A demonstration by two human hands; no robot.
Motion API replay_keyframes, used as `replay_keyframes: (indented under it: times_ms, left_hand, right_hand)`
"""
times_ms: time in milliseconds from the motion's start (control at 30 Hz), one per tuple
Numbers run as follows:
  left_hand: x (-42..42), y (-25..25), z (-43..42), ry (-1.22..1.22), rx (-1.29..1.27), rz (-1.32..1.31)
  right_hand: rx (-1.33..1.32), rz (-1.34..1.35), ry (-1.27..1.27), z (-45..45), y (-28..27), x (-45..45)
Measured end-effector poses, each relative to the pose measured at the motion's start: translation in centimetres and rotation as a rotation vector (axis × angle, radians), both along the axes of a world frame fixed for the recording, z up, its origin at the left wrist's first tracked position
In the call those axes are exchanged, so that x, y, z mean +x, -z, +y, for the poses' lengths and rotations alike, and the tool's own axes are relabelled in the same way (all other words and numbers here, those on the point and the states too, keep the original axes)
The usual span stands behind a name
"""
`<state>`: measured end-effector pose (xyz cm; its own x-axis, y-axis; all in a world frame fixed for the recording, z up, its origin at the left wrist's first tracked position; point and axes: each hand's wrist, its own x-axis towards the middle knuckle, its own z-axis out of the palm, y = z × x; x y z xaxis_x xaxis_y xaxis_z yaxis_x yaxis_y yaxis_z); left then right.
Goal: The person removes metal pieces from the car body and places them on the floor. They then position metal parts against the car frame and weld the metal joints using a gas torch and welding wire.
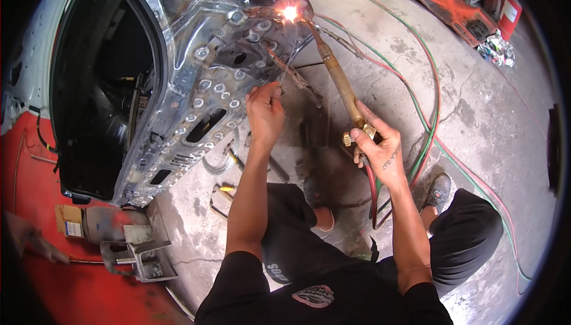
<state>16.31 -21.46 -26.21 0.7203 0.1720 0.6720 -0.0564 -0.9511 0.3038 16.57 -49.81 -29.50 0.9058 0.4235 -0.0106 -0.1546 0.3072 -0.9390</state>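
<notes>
My right hand [382,149] is closed around the valve end of a brass gas welding torch [338,77], which points up and away from me. A bright flame [289,14] glows at its tip against the edge of a bare-metal car body panel [196,96]. My left hand [266,114] pinches a thin filler wire [291,57] that rises toward the glowing spot; the glare hides just where the wire ends. Rusty locking pliers [294,78] are attached to the panel near my left fingers. A second pair of pliers [340,42] shows behind the torch.
Red and green gas hoses [429,129] loop across the concrete floor at right. A coil of wire [221,159] and a yellow-handled tool [226,189] lie below the panel. A metal bracket [140,259] sits lower left. A red fire extinguisher [510,16] stands far right.
</notes>
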Motion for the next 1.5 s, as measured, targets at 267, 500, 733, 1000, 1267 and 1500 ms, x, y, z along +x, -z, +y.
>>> replay_keyframes:
  times_ms: [267,500,733,1000,1267,1500]
  left_hand:
    - [0.08,0.04,0.06,0.010,0.000,-0.002]
    - [-0.02,-0.26,-0.21,-0.008,-0.023,0.043]
    - [0.24,-0.09,0.07,0.013,0.020,0.000]
    - [0.08,-0.26,-0.49,0.001,-0.080,0.020]
    - [0.21,-0.26,-0.36,-0.018,-0.086,0.059]
    - [0.38,0.01,-0.17,0.016,-0.042,-0.010]
  right_hand:
    - [-0.015,-0.006,-0.001,-0.03,-0.19,0.04]
    - [-0.006,-0.010,0.011,0.07,-0.40,-0.06]
    - [0.013,-0.043,0.014,0.18,-0.19,0.02]
    - [0.015,-0.054,0.018,0.23,-0.33,-0.03]
    - [-0.008,-0.032,0.010,0.18,-0.42,-0.07]
    - [-0.013,-0.022,0.017,0.28,-0.18,-0.03]
